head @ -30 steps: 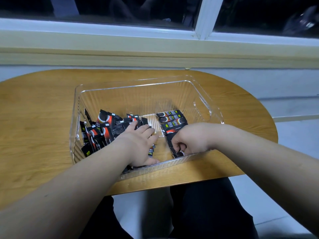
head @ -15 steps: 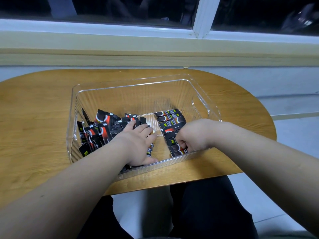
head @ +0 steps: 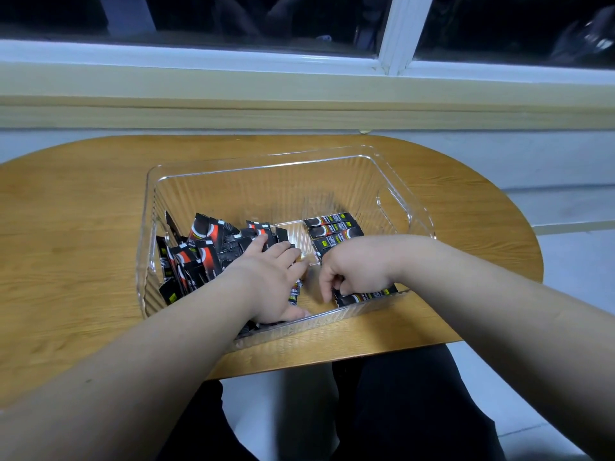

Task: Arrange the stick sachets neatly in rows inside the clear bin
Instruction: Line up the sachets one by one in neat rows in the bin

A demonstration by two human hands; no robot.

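While left hand [head: 270, 281] rests flat on sachets [head: 203, 249], right hand [head: 359, 265] pinches 1 sachet [head: 367, 298].

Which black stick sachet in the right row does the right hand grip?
The black stick sachet nearest the front wall of the clear plastic bin, under the curled right hand. The other sachets in that row lie farther back.

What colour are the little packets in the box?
Black packets with red and white marks, in the head view.
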